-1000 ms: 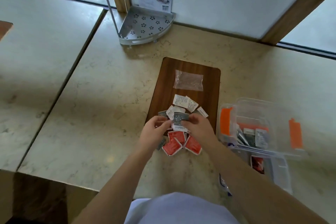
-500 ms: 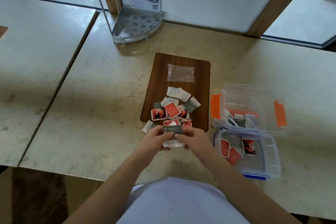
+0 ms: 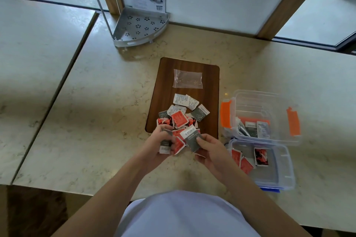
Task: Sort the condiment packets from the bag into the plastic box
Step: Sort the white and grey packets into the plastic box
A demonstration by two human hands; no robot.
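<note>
A heap of red, grey and white condiment packets (image 3: 182,116) lies on the near end of a brown wooden board (image 3: 167,75). The clear plastic bag (image 3: 187,79) lies flat farther back on the board. My left hand (image 3: 160,144) grips a small bunch of grey and red packets (image 3: 166,146). My right hand (image 3: 209,151) pinches a grey and white packet (image 3: 190,137) just in front of the heap. To the right stands the plastic box (image 3: 264,102) with orange latches, holding a few grey and white packets. Its shallow tray (image 3: 281,171), nearer me, holds red packets.
A perforated metal corner shelf (image 3: 138,25) with a printed card stands at the back of the marble counter (image 3: 96,111). A seam separates this counter from another slab on the left. Window glass and wooden frames run along the back.
Both hands lifted packets from the heap and drew them toward me. The right hand now holds one grey and white packet apart from the left hand's bunch. The camera tilted down.
</note>
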